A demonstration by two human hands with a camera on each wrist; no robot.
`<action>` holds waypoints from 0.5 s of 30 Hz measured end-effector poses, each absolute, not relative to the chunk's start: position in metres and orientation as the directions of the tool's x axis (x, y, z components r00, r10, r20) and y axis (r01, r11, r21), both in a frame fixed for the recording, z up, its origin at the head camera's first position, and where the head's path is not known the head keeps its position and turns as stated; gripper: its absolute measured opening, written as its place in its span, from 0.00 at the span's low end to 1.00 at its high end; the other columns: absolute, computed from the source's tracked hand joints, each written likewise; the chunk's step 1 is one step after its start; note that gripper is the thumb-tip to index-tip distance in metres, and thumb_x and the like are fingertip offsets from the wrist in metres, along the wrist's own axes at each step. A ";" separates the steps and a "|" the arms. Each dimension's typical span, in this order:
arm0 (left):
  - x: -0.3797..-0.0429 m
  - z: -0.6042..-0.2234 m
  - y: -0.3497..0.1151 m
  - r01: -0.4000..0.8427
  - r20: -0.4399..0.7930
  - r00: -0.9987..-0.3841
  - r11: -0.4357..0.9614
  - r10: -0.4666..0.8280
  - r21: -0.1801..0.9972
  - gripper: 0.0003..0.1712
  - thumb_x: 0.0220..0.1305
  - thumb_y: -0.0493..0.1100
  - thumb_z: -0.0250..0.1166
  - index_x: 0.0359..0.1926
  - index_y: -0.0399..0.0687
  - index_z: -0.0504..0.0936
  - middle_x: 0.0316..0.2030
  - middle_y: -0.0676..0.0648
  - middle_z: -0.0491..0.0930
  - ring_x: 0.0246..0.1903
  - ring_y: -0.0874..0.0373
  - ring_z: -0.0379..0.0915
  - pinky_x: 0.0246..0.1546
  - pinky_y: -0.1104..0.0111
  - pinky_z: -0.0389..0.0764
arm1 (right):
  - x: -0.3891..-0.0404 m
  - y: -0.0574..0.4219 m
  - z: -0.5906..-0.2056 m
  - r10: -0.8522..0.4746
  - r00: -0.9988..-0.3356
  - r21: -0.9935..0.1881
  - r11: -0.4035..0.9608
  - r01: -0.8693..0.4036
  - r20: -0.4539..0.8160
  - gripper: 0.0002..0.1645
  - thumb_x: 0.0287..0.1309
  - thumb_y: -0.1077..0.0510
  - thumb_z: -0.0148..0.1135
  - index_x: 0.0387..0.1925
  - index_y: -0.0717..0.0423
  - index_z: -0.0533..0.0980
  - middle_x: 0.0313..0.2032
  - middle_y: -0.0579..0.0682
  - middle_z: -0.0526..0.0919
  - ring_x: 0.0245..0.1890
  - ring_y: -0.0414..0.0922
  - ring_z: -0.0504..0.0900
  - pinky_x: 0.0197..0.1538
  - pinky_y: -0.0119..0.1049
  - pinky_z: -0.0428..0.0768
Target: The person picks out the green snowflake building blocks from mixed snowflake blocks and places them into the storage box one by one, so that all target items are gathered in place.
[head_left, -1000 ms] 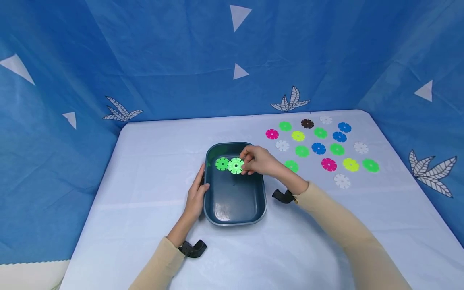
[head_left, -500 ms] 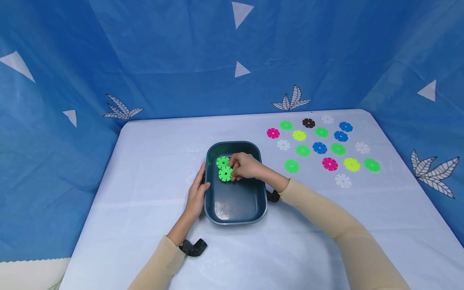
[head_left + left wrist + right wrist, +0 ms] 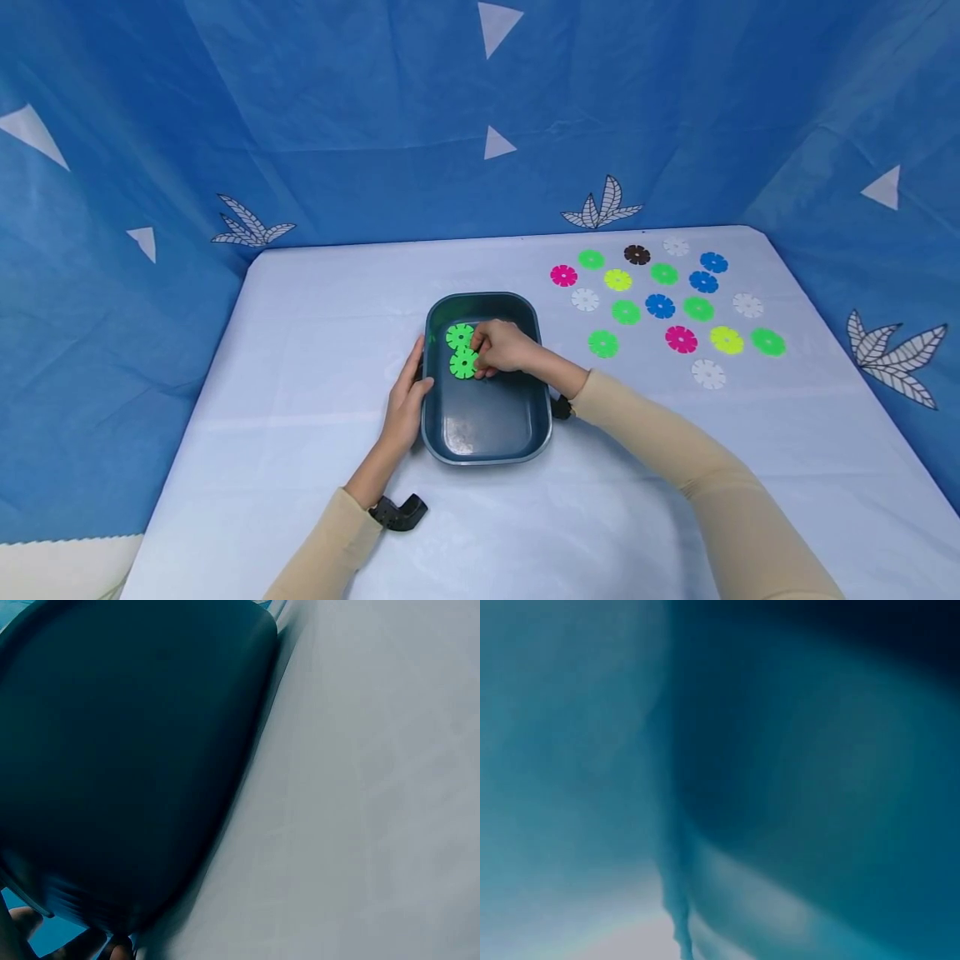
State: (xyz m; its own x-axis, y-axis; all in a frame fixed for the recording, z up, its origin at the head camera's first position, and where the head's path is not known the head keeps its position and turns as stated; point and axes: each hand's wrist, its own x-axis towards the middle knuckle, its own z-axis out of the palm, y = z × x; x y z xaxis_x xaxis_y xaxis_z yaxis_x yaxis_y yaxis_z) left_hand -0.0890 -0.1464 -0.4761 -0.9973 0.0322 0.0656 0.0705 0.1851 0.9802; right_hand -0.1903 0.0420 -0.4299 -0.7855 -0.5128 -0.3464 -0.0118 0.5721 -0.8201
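Note:
In the head view my right hand (image 3: 501, 346) reaches over the dark blue-green tray (image 3: 487, 433) and pinches the edge of a green slotted disc (image 3: 462, 364). Just beyond it lies another green slotted disc (image 3: 459, 337) in the tray, the two edges meeting or overlapping slightly. At the tray's left side my left hand (image 3: 405, 404) holds the wall, thumb at the rim and fingers along the outside. The left wrist view has the tray's underside or outer wall (image 3: 135, 765) up close, with fingertips (image 3: 82, 945) at the bottom. The right wrist view is too blurred to show the hand.
Right of the tray, slotted discs in several colours lie spread on the white tablecloth (image 3: 315, 333), among them a pink one (image 3: 681, 339), a brown one (image 3: 637, 255) and a blue one (image 3: 660, 306). A blue curtain (image 3: 375, 125) hangs behind the table.
My right hand has moved left and nearer with its green disc, from beside the other green disc to just in front of it. The left hand stays at the tray.

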 end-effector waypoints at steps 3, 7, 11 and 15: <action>-0.089 -0.477 -0.147 0.069 0.064 -0.997 0.188 0.033 0.980 0.36 0.70 0.37 0.44 0.77 0.53 0.50 0.77 0.48 0.47 0.77 0.51 0.40 0.76 0.52 0.45 | -0.190 0.041 -0.430 -0.510 -0.787 -0.817 0.577 -0.014 -0.347 0.14 0.55 0.70 0.64 0.45 0.67 0.75 0.26 0.55 0.82 0.22 0.42 0.86 0.29 0.33 0.85; -0.089 -0.478 -0.147 0.072 0.067 -0.997 0.191 0.034 0.979 0.36 0.70 0.37 0.44 0.77 0.53 0.50 0.77 0.49 0.47 0.77 0.52 0.40 0.76 0.52 0.45 | -0.190 0.040 -0.431 -0.509 -0.788 -0.814 0.580 -0.015 -0.347 0.14 0.56 0.70 0.64 0.45 0.67 0.75 0.26 0.55 0.82 0.22 0.42 0.86 0.29 0.34 0.85; -0.089 -0.478 -0.147 0.079 0.074 -0.997 0.189 0.037 0.979 0.36 0.70 0.36 0.44 0.77 0.53 0.50 0.77 0.48 0.47 0.77 0.52 0.39 0.76 0.52 0.45 | -0.190 0.040 -0.432 -0.510 -0.788 -0.816 0.577 -0.016 -0.345 0.14 0.56 0.69 0.64 0.45 0.67 0.75 0.27 0.56 0.82 0.22 0.42 0.86 0.29 0.34 0.85; -0.090 -0.478 -0.147 0.083 0.077 -0.996 0.180 0.039 0.980 0.36 0.70 0.36 0.44 0.77 0.53 0.50 0.78 0.48 0.47 0.77 0.52 0.39 0.76 0.52 0.45 | -0.189 0.040 -0.432 -0.508 -0.789 -0.821 0.570 -0.010 -0.344 0.13 0.56 0.70 0.64 0.44 0.67 0.75 0.27 0.56 0.83 0.22 0.42 0.86 0.29 0.34 0.85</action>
